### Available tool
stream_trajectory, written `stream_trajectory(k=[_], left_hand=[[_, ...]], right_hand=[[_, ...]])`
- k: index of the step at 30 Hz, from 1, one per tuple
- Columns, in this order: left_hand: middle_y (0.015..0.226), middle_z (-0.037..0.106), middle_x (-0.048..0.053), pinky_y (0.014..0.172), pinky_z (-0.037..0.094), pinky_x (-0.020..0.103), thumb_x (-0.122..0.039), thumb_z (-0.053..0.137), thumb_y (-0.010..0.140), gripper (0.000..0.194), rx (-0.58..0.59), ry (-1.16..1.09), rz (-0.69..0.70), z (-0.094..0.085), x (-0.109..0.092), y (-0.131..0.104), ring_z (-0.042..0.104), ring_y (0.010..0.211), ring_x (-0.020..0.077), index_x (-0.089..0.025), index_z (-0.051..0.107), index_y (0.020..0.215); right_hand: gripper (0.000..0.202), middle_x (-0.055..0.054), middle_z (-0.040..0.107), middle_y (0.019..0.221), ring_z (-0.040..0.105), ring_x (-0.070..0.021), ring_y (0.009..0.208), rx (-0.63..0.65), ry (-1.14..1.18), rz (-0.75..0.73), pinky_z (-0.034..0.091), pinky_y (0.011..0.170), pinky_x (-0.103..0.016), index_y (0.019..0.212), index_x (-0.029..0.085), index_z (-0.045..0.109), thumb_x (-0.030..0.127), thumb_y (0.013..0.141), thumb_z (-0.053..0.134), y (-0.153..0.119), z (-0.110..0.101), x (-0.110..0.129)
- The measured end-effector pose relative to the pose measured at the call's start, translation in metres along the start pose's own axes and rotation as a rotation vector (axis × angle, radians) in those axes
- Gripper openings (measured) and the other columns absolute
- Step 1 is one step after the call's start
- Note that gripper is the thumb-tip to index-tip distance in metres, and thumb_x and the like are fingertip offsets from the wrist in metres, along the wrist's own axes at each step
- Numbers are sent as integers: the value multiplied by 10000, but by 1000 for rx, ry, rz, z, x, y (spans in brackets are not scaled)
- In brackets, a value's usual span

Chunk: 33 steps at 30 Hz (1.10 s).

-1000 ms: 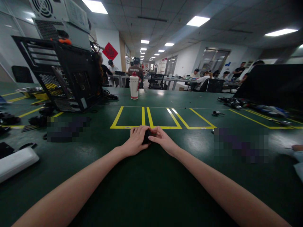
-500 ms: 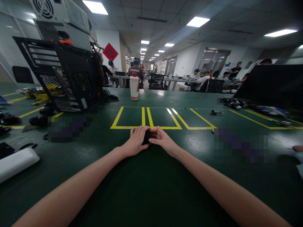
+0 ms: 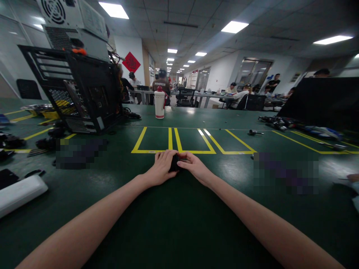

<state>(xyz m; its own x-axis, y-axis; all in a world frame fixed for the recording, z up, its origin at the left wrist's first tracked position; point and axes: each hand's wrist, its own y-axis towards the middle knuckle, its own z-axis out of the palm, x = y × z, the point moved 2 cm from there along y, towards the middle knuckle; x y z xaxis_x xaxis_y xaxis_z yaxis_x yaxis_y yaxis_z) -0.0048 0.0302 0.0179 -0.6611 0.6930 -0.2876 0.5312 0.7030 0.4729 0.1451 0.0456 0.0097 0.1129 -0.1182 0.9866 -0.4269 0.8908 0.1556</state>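
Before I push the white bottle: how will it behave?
The bottle stands tall and narrow, so a high push would likely tip it. Its body looks round, so it would probably roll once down. The table looks glossy, so a low push may slide it instead. Contents hidden; weight unclear.
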Motion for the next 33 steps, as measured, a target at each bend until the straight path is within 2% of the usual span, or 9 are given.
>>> stream_trajectory(k=[5,9,14,22,27,30,33], left_hand=[[1139,412,75,929,254,438,-211,552,721,541,27,-11,-11,-2,-2,0,389,1080,246,-218,270,1183],[1139,414,75,934,247,442,-215,556,720,550,16,-7,-2,-2,-1,0,385,1085,247,-218,265,1186],[1130,417,78,921,258,442,-219,568,710,557,7,4,-3,1,0,1,391,1075,252,-214,271,1181],[1134,412,80,921,258,432,-200,560,710,545,22,-6,-6,-1,-1,0,385,1078,250,-206,277,1176],[1147,408,80,922,257,435,-209,553,724,534,36,-9,-7,-5,-4,0,380,1088,248,-207,274,1180],[1142,409,82,917,266,434,-210,551,727,530,36,-4,-3,-5,-4,1,381,1087,249,-206,277,1181],[1143,410,79,927,257,433,-211,559,723,543,28,-7,-3,-4,-3,0,381,1087,247,-208,275,1186]], right_hand=[[313,0,522,996,523,-154,944,46,25,-33,407,852,-343,885,230,488,170,631,662,-3,0,0],[230,-1,536,936,525,-147,914,3,-5,-48,401,850,-339,858,220,501,228,672,637,-3,2,1],[290,-19,528,969,526,-149,903,-32,-20,16,397,851,-343,919,205,512,222,661,643,-1,1,1],[346,7,525,982,522,-145,950,64,60,-36,395,874,-335,891,223,486,147,612,678,-2,0,-2],[211,5,536,930,520,-136,925,-11,-12,-67,396,861,-325,860,213,502,238,690,624,-2,2,-1],[244,-8,538,952,519,-140,919,-57,-48,-39,391,868,-333,896,206,514,247,684,627,-1,2,-1],[283,-29,542,989,527,-153,923,-41,-28,8,388,877,-352,943,192,523,242,683,622,0,2,-2]])
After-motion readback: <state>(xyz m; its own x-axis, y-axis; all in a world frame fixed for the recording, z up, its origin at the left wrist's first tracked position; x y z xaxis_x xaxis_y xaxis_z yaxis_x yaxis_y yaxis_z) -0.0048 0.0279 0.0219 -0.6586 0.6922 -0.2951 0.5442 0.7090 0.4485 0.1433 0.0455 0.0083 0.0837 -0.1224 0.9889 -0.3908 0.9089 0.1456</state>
